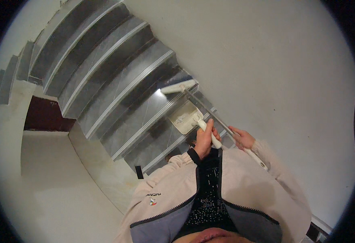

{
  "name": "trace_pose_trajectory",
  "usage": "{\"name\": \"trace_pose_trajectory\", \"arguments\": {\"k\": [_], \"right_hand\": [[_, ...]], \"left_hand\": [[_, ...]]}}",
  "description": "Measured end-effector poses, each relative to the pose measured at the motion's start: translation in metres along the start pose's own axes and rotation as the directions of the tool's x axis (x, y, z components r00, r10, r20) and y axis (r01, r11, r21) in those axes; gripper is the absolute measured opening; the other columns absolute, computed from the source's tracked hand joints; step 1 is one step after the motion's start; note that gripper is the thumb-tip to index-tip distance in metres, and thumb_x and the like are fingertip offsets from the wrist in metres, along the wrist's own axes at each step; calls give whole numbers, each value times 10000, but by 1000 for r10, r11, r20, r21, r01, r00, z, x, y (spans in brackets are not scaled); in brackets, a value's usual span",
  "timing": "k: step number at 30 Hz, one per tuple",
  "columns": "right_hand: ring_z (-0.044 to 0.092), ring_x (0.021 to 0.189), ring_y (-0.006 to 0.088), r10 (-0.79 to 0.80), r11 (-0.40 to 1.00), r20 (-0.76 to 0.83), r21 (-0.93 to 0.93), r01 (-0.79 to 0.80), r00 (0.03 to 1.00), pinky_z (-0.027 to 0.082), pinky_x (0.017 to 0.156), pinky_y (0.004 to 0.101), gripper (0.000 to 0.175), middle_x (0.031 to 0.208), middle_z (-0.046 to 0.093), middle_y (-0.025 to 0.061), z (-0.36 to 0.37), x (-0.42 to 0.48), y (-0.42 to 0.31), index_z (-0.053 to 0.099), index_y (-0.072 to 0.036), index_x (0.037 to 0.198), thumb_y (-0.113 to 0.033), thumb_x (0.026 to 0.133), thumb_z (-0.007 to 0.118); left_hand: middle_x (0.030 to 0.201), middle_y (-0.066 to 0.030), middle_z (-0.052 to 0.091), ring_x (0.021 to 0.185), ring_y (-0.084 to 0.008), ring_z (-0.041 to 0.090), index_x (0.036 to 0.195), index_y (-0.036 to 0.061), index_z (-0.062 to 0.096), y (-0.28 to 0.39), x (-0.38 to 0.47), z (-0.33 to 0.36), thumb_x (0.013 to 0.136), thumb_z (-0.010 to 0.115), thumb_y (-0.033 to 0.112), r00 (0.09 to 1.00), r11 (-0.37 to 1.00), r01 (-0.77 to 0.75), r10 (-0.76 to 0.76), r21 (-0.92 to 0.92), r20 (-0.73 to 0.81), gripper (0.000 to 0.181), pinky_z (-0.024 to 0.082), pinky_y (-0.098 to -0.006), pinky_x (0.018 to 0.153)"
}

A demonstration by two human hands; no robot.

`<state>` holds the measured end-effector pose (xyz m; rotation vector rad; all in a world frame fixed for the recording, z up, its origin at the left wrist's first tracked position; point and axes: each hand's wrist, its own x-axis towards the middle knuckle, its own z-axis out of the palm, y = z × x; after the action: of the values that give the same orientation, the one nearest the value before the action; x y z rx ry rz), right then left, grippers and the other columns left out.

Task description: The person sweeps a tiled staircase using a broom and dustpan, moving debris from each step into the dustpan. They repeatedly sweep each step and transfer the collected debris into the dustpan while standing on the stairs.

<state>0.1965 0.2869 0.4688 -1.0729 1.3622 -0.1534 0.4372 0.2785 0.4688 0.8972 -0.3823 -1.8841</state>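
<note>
My left hand (204, 139) grips the white handle of a cream plastic dustpan (183, 129), which is held over the grey stair treads. Some pale debris (181, 118) lies in the pan. My right hand (243, 138) is closed around the metal pole of a broom (209, 111), with the handle's pale end running back past my right sleeve. The broom's white head (177, 87) with dark bristles rests on a stair tread (153, 101) above the dustpan, close to the right wall.
Grey stairs (113, 91) with light striped nosings rise toward the upper left. A plain wall (256, 60) borders them on the right. On the left, a pale side wall (95, 161) stands below a dark reddish-brown panel (47, 115). A small black object (139, 172) sits by the lower stair edge.
</note>
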Motion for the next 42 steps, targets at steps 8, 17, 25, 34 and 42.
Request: {"name": "trace_pose_trajectory", "arguments": {"k": [8, 17, 25, 34, 42], "right_hand": [[471, 511, 74, -702, 644, -42, -462, 609, 711, 435, 469, 272, 553, 631, 481, -21, 23, 25, 87, 333, -200, 1532, -169, 995, 459], [453, 502, 78, -92, 983, -85, 148, 104, 992, 418, 459, 278, 536, 644, 466, -12, 24, -5, 19, 360, -168, 1520, -174, 997, 472], [450, 522, 80, -267, 955, -45, -144, 258, 963, 414, 479, 258, 533, 706, 525, -7, 37, -23, 84, 376, -205, 1516, -174, 994, 477], [502, 606, 75, -43, 995, -95, 81, 50, 995, 439, 499, 252, 571, 753, 520, 4, 35, 0, 32, 326, -182, 1536, -151, 988, 483], [541, 634, 76, -236, 966, -5, -109, 234, 972, 471, 553, 249, 529, 818, 578, 17, 26, -7, 116, 390, -173, 1508, -138, 989, 485]], "left_hand": [[636, -34, 444, 552, -191, 495, 835, 96, 420, 4, -5, -4, 1018, 509, 386, 1000, 999, 5, -5, -32, 5, 354, 455, -385, 520], [630, -27, 426, 556, -188, 486, 838, 94, 418, 3, -7, -6, 1018, 507, 399, 1000, 999, 21, -21, -27, 10, 365, 452, -384, 530], [652, -27, 420, 569, -180, 467, 838, 92, 422, 8, -12, -9, 1017, 510, 397, 999, 999, 19, -19, -26, 26, 365, 437, -384, 537], [653, -26, 418, 573, -175, 457, 839, 90, 418, 8, -18, -7, 1027, 490, 376, 999, 998, 41, -40, -44, 15, 350, 420, -365, 534], [637, -20, 404, 560, -162, 447, 799, 86, 414, 7, -13, -10, 1016, 533, 337, 1000, 993, -22, 22, -115, -6, 352, 447, -361, 542]]}}
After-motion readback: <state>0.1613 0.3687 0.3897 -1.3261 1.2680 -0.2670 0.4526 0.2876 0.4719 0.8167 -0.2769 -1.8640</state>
